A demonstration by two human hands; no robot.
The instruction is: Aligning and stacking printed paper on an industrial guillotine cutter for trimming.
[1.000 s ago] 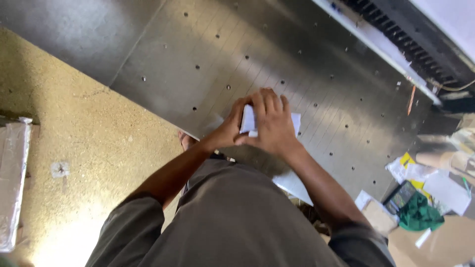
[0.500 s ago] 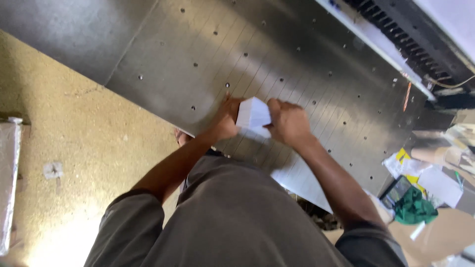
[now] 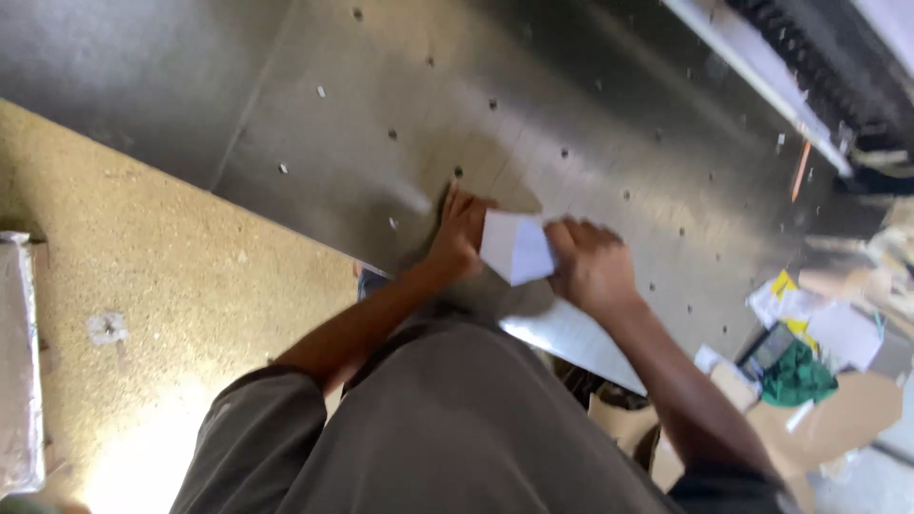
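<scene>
1. Gripping a small white paper stack (image 3: pixel 517 247) from both sides, w/ both hands at the near edge of the steel bench (image 3: pixel 533 124).
2. Left hand (image 3: pixel 459 233): fingers spread flat, tips pointing far, palm pressed against the stack's left edge; thumb side blurred.
3. Right hand (image 3: pixel 592 265): fingers curled round the stack's right edge, closed on it; exact finger placement can't be told, motion blur.
4. Stack sits between the hands, approx mid-frame, on the bench just far of the person's body; looks slightly tilted.
5. White sheet (image 3: pixel 571 338) lies just near of the stack, under the right wrist, at the bench edge.
6. Bench surface: grey metal w/ rows of small holes.
7. Left: speckled yellowish floor (image 3: pixel 162 276).
8. Right, near: cardboard scraps (image 3: pixel 847 409), white papers, a green item (image 3: pixel 795 376).
</scene>
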